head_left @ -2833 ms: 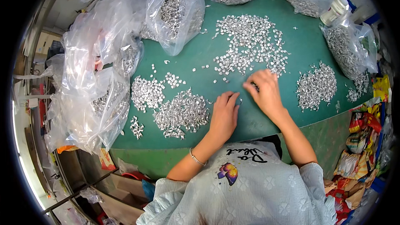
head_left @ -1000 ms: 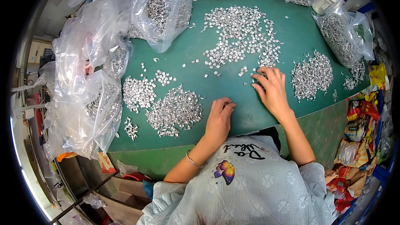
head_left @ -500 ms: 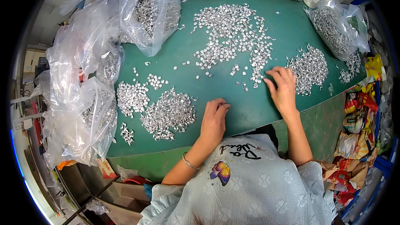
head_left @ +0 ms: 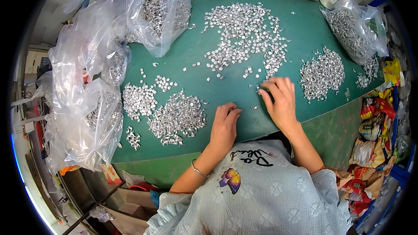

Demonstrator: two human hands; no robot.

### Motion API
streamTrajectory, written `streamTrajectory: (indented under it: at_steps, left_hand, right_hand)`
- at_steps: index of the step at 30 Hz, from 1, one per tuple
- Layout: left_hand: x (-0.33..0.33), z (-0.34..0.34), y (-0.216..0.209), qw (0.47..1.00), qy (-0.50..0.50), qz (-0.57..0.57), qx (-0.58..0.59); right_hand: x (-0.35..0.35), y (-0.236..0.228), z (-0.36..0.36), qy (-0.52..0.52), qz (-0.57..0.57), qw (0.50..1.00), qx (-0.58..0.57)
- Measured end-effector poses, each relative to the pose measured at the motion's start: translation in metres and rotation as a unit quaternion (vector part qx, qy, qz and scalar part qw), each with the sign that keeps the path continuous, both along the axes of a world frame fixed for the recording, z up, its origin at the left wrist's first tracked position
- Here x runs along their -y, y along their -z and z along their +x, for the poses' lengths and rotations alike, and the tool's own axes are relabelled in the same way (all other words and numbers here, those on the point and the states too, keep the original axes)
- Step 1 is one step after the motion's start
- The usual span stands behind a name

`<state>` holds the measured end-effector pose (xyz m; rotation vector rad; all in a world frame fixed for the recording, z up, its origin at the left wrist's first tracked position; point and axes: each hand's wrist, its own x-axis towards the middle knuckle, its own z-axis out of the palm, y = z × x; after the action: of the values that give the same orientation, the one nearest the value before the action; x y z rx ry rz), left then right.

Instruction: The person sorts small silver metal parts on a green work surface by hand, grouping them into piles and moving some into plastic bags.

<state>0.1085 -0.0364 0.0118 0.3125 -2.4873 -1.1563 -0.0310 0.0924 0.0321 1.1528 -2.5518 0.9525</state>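
While poised with right hand (head_left: 281,100) beside metal bits (head_left: 239,21) strewn on table (head_left: 257,124) (too blurred to tell if pinching), resting left hand (head_left: 224,126) there, curled, can't tell if holding any. Likely light, stiff, slick: pinch singly across edges.

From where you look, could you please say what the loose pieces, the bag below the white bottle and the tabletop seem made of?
Loose pieces: probably metal, silvery with bright glints. Bag: likely thin, glossy plastic, being see-through and creased. Tabletop: smooth green surface, perhaps painted or laminated; base material unclear.
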Motion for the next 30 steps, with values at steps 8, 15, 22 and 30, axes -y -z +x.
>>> streamTrajectory:
  at_steps: [8,15,22,30]
  left_hand:
    - [-0.001,-0.001,0.001,1.0,-0.001,0.01,0.004]
    - [0.0,0.001,0.002,1.0,0.002,0.0,-0.011]
    - [-0.001,0.0,-0.002,1.0,0.006,-0.002,-0.005]
    - [0.001,0.003,0.001,1.0,-0.015,-0.013,-0.01]
  right_hand:
    - [0.006,0.009,0.013,-0.069,0.071,0.995,0.006]
    - [-0.023,0.003,0.018,-0.074,0.02,0.996,0.053]
    - [-0.015,0.009,-0.001,0.074,0.051,0.996,-0.004]
    - [-0.026,0.013,-0.011,0.011,0.007,1.0,0.015]
